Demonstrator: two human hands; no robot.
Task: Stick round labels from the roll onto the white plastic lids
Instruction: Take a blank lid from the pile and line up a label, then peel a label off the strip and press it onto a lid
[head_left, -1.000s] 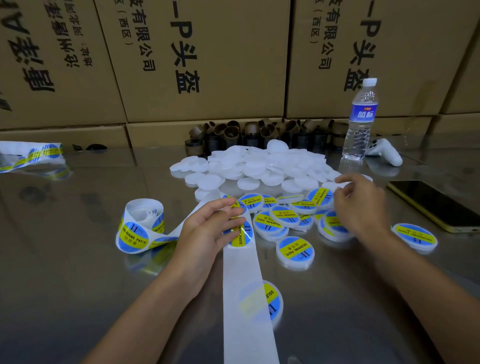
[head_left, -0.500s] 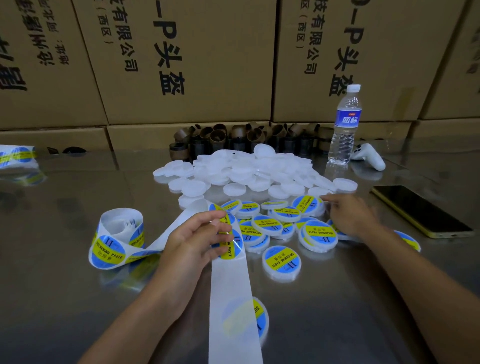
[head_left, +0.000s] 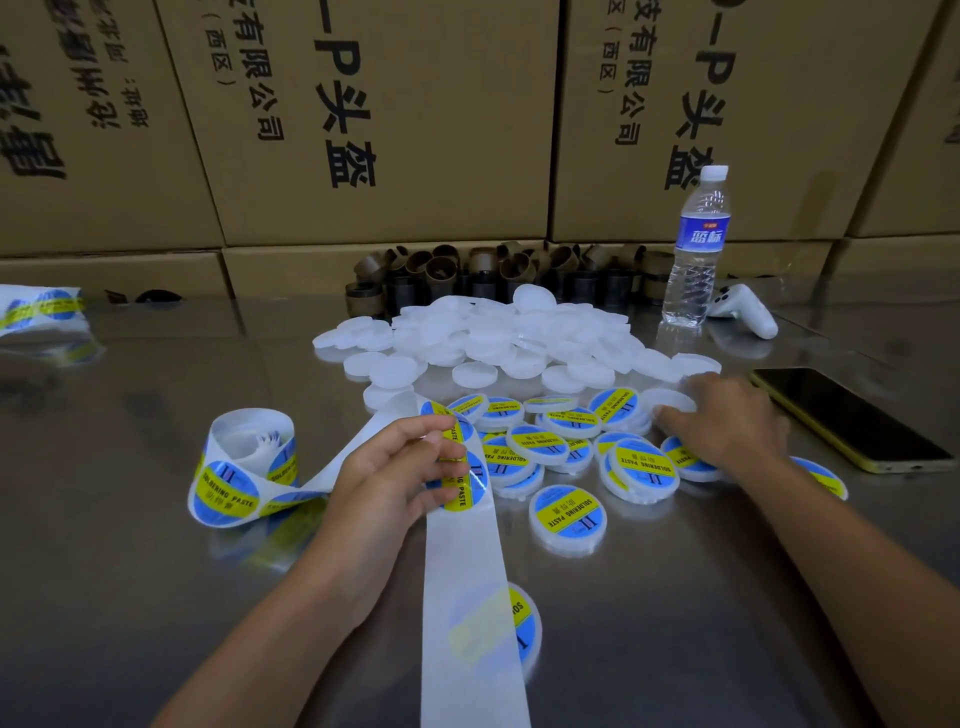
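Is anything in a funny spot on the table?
Yes. One labelled lid lies alone near the front, half hidden under the empty backing strip, apart from the other labelled lids clustered farther back.

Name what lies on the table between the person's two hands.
In the head view, a cluster of labelled lids lies between the left hand, which holds the label strip, and the right hand, which touches a blank white lid.
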